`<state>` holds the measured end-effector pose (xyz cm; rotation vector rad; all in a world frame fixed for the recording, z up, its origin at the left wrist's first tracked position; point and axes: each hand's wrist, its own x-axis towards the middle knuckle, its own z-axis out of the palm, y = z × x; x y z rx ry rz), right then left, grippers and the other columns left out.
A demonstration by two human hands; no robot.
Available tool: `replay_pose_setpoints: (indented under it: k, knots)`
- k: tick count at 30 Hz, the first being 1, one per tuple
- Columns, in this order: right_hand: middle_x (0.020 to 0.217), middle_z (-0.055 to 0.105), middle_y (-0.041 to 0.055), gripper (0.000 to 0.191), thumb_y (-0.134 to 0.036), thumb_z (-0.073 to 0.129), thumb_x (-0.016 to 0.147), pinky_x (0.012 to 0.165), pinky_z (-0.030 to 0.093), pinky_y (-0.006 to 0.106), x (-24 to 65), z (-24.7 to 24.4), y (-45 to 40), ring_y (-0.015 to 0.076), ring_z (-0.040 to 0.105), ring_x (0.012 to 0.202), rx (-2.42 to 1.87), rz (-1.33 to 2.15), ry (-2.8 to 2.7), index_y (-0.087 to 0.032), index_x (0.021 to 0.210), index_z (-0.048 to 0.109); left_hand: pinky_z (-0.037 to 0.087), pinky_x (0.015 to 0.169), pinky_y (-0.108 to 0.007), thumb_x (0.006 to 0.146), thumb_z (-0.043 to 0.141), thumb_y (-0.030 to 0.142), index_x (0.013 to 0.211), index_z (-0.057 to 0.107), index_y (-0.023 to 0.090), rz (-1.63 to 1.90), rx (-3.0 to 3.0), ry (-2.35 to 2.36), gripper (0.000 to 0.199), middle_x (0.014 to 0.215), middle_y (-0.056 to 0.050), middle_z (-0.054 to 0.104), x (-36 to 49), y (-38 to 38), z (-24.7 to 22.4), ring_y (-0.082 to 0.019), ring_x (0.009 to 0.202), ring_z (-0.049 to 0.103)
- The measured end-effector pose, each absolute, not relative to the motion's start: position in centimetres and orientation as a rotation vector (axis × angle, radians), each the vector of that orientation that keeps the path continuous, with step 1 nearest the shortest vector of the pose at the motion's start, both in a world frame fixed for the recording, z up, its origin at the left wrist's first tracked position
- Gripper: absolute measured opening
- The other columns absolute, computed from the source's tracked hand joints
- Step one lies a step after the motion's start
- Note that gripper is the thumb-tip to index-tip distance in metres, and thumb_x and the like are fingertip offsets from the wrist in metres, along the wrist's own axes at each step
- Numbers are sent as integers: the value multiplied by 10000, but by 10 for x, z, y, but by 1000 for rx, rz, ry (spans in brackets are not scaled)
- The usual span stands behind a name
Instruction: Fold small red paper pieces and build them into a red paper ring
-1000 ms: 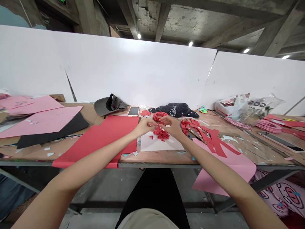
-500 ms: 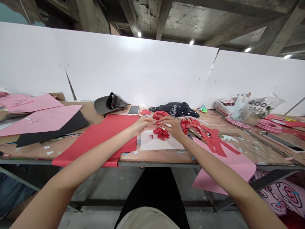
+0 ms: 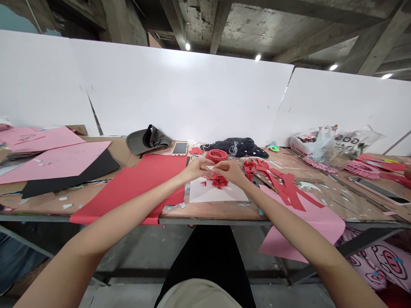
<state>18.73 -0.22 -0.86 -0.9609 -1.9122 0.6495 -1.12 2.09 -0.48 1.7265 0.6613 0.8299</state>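
My left hand (image 3: 199, 169) and my right hand (image 3: 228, 170) meet above a white sheet (image 3: 201, 194), fingertips pinched together. Between them is a small red paper piece, mostly covered by the fingers. Just below my fingers, a pile of small folded red paper pieces (image 3: 219, 182) lies on the sheet, with one loose piece off to its left. Behind my hands stands a round red coil (image 3: 216, 155). To the right of my right hand are red paper strips (image 3: 284, 184) and more red scraps.
Large red paper (image 3: 150, 175) spreads left, overhanging the table edge. A cap (image 3: 147, 140), a phone (image 3: 180, 148) and dark cloth (image 3: 240, 146) lie at the back. Pink paper (image 3: 305, 222) hangs over the front right; bags (image 3: 314, 143) stand beyond. Another person's hand (image 3: 407, 172) shows at the right edge.
My fingers have drawn closer together, and my right hand has moved slightly left and down over the pile. Another person's fingers have come in at the right edge.
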Motion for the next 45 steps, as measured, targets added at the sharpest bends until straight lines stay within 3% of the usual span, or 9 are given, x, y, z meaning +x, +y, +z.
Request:
replay_pose_setpoints:
  k: [10,12,15,18,28,34,40,45]
  knots:
    - [598,644,9,206,-330,624,794,501,412,231,184,-9,-3,116,541,527,-1025,521,-1976,-163,688,682,576,668,-308,668,801,292,1107,658,112,808,1821,672,496,774,-96,747,-10,18,-5,-231,713,731]
    - [627,643,12,184,-300,607,810,532,433,241,183,-8,-4,121,547,552,-1013,457,-1969,-171,695,671,583,679,-318,655,804,272,1073,674,112,844,1784,680,466,744,-84,743,-8,17,-3,-229,703,729]
    - [835,679,46,124,-290,625,824,665,499,285,182,-3,-9,159,612,725,-899,268,-1947,-192,863,689,592,710,-330,631,815,251,966,708,111,933,1666,723,378,741,-74,742,-9,14,1,-220,715,726]
    - [969,667,70,223,-330,687,805,761,524,331,184,1,-13,192,624,859,-804,148,-1994,-215,996,688,593,770,-330,613,840,268,879,728,112,988,1558,735,328,807,-80,750,-12,13,4,-207,768,724]
    - [952,738,69,224,-386,644,842,779,578,344,185,-6,-8,205,699,823,-852,317,-1921,-210,942,740,559,904,-361,619,859,390,923,730,128,923,1439,655,422,925,-97,754,-16,22,-4,-203,871,719]
    - [845,742,55,275,-378,534,905,683,580,329,188,-6,-6,186,686,708,-876,263,-1907,-188,956,726,579,831,-354,585,870,354,878,741,138,923,1528,753,387,911,-84,746,-16,18,0,-194,834,702]
    - [892,726,60,197,-357,653,827,702,594,330,187,-4,-9,174,675,714,-827,247,-1965,-203,933,712,573,762,-297,635,821,396,897,761,155,876,1705,775,360,897,-76,738,-15,17,2,-195,839,692]
    - [884,709,58,161,-314,593,888,711,583,321,194,-1,-7,177,665,786,-666,148,-2052,-216,907,719,570,837,-324,655,815,369,928,766,151,818,1608,746,353,910,-82,742,-16,11,10,-190,853,698]
